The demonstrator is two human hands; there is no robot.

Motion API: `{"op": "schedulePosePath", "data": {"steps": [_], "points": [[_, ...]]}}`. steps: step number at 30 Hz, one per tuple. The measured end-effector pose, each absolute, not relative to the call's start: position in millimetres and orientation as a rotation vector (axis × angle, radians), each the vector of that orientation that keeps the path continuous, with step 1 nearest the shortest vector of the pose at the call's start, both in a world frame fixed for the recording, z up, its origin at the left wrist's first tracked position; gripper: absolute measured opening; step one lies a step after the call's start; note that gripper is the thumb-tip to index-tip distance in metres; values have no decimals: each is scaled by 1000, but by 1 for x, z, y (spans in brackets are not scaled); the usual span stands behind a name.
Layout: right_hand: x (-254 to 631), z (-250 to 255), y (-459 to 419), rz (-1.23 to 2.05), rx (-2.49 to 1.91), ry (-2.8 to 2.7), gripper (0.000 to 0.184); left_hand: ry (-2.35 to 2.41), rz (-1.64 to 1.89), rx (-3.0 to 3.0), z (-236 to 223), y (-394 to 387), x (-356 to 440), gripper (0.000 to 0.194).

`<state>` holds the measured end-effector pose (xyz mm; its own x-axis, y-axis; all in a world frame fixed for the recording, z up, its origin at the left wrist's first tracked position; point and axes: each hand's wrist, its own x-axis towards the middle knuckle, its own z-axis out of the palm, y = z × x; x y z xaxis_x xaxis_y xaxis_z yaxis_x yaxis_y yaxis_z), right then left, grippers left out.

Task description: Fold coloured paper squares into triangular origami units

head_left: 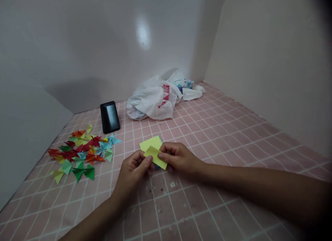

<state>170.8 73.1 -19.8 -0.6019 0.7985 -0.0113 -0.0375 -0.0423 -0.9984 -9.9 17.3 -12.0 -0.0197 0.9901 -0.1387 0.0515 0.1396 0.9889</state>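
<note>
Yellow paper point(156, 156) is pinched between the fingers of the left hand point(137, 167) and right hand point(178, 158), near a paper stack point(150, 143). Red print on the white bag point(153, 99) is illegible.

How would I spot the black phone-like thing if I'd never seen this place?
Find the big white plastic bag against the back wall. Just left of it in the picture, behind the pile of colourful folded papers, stands a dark rectangular device. It alone is black and glossy, leaning back among crumpled plastic and bright paper.
</note>
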Motion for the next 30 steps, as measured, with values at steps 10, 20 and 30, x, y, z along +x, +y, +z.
{"op": "schedulePosePath", "data": {"steps": [10, 20, 30], "points": [[169, -21, 79, 1570, -878, -1625, 17, 1430, 1163, 1120, -7, 17, -10, 30], [173, -19, 81, 1565, -859, -1573, 19, 1441, 1046, 1146, -6, 18, -10, 32], [170, -17, 77, 1887, -887, -1436, 17, 1519, 1104, 1214, -3, 18, -10, 30]]}}
